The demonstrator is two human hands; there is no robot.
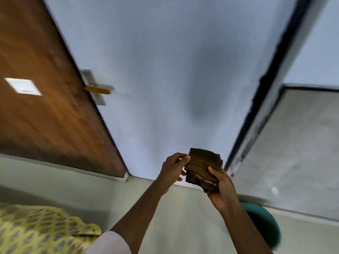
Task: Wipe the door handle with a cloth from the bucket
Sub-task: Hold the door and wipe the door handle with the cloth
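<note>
- Nearest me, a yellow patterned fabric is lying at the lower left, and I am looking past both forearms at the folded brown cloth.
- Left hand is pinching the cloth's left edge between thumb and fingers; right hand is cupping it from beneath, thumb pressed on top.
- Green bucket is sitting just below the right forearm, partly hidden.
- Door handle, yellow on a metal plate, is well apart from the cloth, up and left on the brown door.
- I am judging the cloth should be kept as a firm folded pad, passed into one hand, then wrapped around the lever, not merely brushed against it.
</note>
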